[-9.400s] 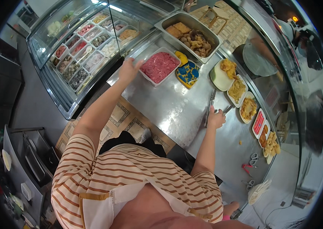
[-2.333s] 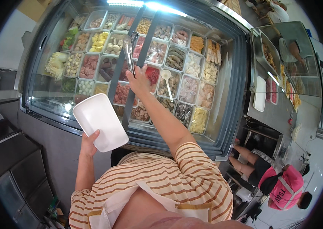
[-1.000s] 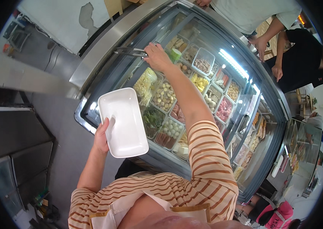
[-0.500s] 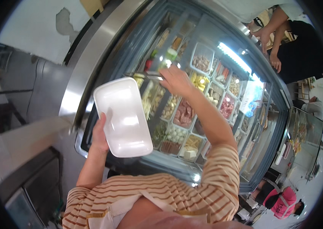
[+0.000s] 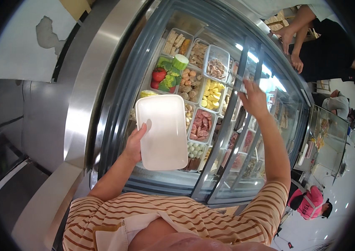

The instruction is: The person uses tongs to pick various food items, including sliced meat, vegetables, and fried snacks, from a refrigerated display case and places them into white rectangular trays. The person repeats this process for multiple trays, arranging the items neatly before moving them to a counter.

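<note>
While the left hand [image 5: 134,144] grips the white tray [image 5: 162,131] by its edge, level over the case's open side, the right hand [image 5: 253,99] presses spread fingers on the sliding glass door [image 5: 244,125]. Food bins [image 5: 202,96] lie just beyond the tray. The door looks mid-slide; next likely calls for steady pushing along the track.

Both arms raised, hands apart at mid-frame.
Left hand [image 5: 134,144] left of centre, thumb up and forward, fingers curled in a grip, forearm rising from lower left. Right hand [image 5: 253,99] upper right of centre, fingers extended upward, arm nearly straight.
</note>
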Action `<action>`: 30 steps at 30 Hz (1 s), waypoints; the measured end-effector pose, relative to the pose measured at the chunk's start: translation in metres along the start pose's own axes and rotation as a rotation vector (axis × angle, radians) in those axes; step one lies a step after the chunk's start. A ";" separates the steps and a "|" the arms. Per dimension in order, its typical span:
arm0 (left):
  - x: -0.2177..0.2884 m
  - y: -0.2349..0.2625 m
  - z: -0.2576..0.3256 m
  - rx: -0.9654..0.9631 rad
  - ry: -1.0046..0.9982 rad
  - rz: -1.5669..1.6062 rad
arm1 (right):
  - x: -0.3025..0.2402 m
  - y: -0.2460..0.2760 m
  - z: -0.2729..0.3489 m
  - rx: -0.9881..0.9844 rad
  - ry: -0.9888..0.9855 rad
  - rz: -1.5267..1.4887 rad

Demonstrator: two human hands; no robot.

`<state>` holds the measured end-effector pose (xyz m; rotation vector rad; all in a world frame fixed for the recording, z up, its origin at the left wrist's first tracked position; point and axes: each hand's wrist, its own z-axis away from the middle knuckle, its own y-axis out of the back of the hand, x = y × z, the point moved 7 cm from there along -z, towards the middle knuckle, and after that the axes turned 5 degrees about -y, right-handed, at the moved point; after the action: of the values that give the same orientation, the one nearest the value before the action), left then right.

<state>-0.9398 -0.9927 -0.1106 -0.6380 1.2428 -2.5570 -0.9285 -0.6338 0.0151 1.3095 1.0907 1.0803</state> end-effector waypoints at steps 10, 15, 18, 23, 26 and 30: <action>-0.013 0.033 -0.022 0.129 0.015 -0.032 | -0.040 -0.099 -0.225 0.058 0.198 0.665; -0.001 0.039 -0.024 0.208 -0.005 -0.020 | -0.053 -0.152 -0.261 -0.070 0.196 0.712; -0.009 0.049 -0.025 0.210 0.025 0.004 | -0.064 -0.171 -0.274 -0.183 0.176 0.721; -0.007 0.049 -0.024 0.225 0.042 -0.011 | -0.085 -0.183 -0.289 -0.303 0.239 0.823; -0.003 0.048 -0.025 0.286 0.035 -0.062 | -0.093 -0.180 -0.292 -0.319 0.276 0.869; -0.004 0.043 -0.035 0.333 -0.039 -0.076 | -0.084 -0.150 -0.269 -0.218 0.187 0.788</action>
<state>-0.9519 -0.9933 -0.1647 -0.6658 0.7663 -2.7105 -1.2104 -0.6685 -0.1296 1.5149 0.5448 1.8724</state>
